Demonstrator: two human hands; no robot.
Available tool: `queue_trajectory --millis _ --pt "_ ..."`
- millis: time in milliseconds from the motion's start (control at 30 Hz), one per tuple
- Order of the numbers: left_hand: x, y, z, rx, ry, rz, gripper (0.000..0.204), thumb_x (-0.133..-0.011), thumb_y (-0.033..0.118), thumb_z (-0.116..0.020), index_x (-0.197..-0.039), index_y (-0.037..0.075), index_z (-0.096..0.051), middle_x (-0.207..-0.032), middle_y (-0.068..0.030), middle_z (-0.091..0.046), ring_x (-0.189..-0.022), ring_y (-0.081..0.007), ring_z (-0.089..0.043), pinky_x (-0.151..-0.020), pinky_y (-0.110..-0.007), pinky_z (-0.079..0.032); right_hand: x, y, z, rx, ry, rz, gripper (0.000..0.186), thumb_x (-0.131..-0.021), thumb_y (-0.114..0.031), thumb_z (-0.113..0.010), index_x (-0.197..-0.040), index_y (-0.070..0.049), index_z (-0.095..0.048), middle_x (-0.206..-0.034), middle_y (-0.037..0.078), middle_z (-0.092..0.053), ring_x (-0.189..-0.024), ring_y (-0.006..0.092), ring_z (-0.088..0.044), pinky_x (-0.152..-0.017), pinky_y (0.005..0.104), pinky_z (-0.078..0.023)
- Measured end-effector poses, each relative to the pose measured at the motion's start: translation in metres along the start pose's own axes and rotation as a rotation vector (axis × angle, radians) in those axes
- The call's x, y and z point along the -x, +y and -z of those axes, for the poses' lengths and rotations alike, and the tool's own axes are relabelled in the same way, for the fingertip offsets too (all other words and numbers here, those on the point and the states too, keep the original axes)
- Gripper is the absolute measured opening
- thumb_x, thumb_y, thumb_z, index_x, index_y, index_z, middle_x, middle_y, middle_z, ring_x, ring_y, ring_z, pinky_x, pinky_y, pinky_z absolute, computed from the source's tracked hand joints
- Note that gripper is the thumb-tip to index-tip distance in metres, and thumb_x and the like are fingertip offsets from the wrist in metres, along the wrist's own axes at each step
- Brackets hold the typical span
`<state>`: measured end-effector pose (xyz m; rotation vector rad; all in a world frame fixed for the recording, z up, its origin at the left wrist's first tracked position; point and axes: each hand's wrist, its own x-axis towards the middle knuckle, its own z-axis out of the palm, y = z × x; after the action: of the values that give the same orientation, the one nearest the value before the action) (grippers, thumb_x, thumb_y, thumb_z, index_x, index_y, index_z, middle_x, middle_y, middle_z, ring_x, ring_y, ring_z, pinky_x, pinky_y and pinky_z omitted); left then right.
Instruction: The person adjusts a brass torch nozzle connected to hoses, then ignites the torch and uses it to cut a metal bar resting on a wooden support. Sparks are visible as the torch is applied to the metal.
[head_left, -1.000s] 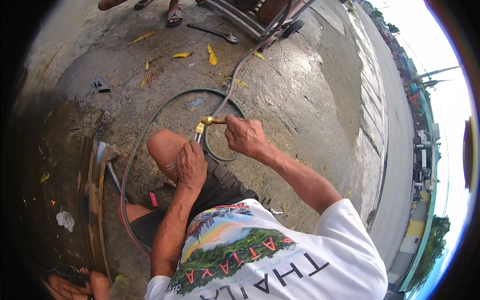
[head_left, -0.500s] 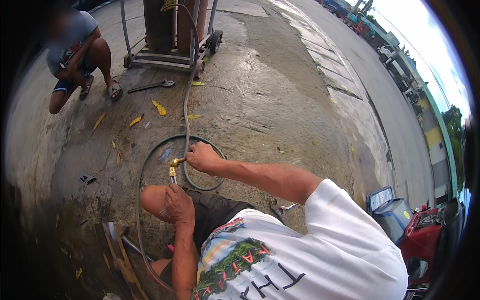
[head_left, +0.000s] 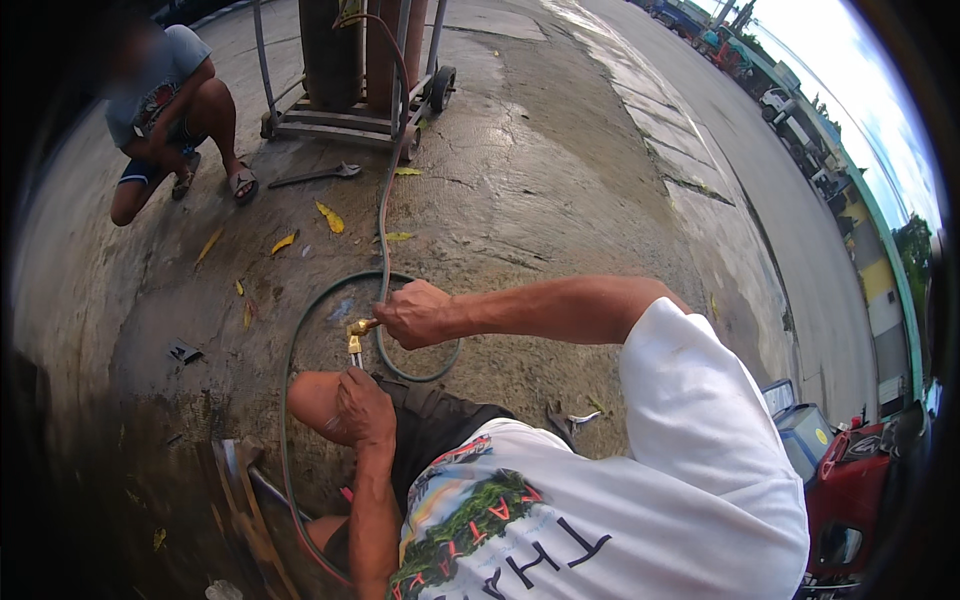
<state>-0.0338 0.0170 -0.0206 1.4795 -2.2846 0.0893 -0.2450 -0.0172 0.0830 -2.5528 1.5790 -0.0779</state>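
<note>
My right hand [head_left: 415, 315] is closed around a brass torch fitting [head_left: 357, 333] at the end of a dark twin hose [head_left: 383, 215]. The fitting's tip points down toward my bent left knee [head_left: 312, 400]. My left hand [head_left: 365, 410] lies on that knee just below the fitting, fingers curved over it, with nothing visible in it. The hose makes a loop [head_left: 300, 330] on the wet concrete around my hands and runs up to a wheeled cart [head_left: 345, 120] carrying tall gas cylinders [head_left: 335, 45].
Another person [head_left: 165, 95] squats at the upper left beside the cart. A wrench [head_left: 315, 175] and yellow leaves [head_left: 330, 217] lie on the concrete. A rusty metal rim [head_left: 240, 500] sits by my left leg. A red vehicle [head_left: 860, 490] stands at the lower right, a road beyond.
The view has tilted up, bringing the cart and the squatting person into sight. My right hand keeps its hold on the brass fitting and my left stays on the knee.
</note>
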Motion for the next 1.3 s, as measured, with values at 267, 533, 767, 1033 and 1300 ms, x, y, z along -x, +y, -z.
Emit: queue_trajectory --millis 267,533,767,1033,1300 --pt "0.007 0.007 0.005 -0.118 0.049 -0.037 0.007 -0.094 0.006 -0.059 -0.098 0.001 -0.056 -0.092 -0.0123 -0.058 -0.083 -0.0255 -0.066 -0.073 -0.038 -0.055 -0.009 0.011 -0.01 -1.629 -0.146 -1.166 0.016 -0.095 -0.011 -0.057 -0.085 -0.001 -0.064 -0.063 0.001 -0.045 -0.047 0.0125 -0.04 -0.039 0.0347 -0.026" --pt "0.002 0.01 0.011 0.054 0.047 0.076 0.013 -0.087 0.001 -0.062 -0.095 0.003 -0.052 -0.09 -0.0148 -0.057 -0.082 -0.0312 -0.064 -0.075 -0.042 -0.053 0.013 -0.019 0.021 -0.287 -0.046 -0.456 0.032 -0.091 -0.026 -0.061 -0.1 0.004 -0.057 -0.074 0.024 -0.062 -0.069 0.0447 -0.063 -0.064 0.0542 -0.048" --pt "0.001 0.007 0.011 0.124 0.025 0.08 0.015 -0.085 0.0 -0.063 -0.096 0.002 -0.053 -0.089 -0.0159 -0.057 -0.082 -0.0327 -0.064 -0.074 -0.043 -0.052 0.032 -0.013 0.024 0.166 -0.019 -0.038 0.021 -0.096 -0.016 -0.059 -0.112 -0.004 -0.057 -0.092 0.013 -0.06 -0.081 0.0317 -0.063 -0.07 0.0458 -0.053" --pt "-0.001 0.002 0.012 0.173 -0.002 0.074 0.015 -0.085 0.0 -0.062 -0.096 0.001 -0.053 -0.091 -0.0174 -0.057 -0.083 -0.0344 -0.064 -0.074 -0.044 -0.052 0.027 -0.007 0.02 0.51 0.038 0.261 0.021 -0.094 -0.018 -0.06 -0.112 -0.008 -0.061 -0.095 0.004 -0.058 -0.094 0.0207 -0.057 -0.077 0.0368 -0.05" --pt "0.004 -0.004 0.008 0.052 0.01 0.018 0.009 -0.092 0.007 -0.061 -0.097 0.002 -0.055 -0.089 -0.0111 -0.056 -0.079 -0.0245 -0.064 -0.07 -0.038 -0.053 0.0 -0.019 0.025 -0.031 -0.241 -0.208 0.02 -0.094 -0.016 -0.056 -0.107 -0.003 -0.065 -0.08 0.016 -0.065 -0.083 0.0317 -0.069 -0.067 0.0478 -0.05"
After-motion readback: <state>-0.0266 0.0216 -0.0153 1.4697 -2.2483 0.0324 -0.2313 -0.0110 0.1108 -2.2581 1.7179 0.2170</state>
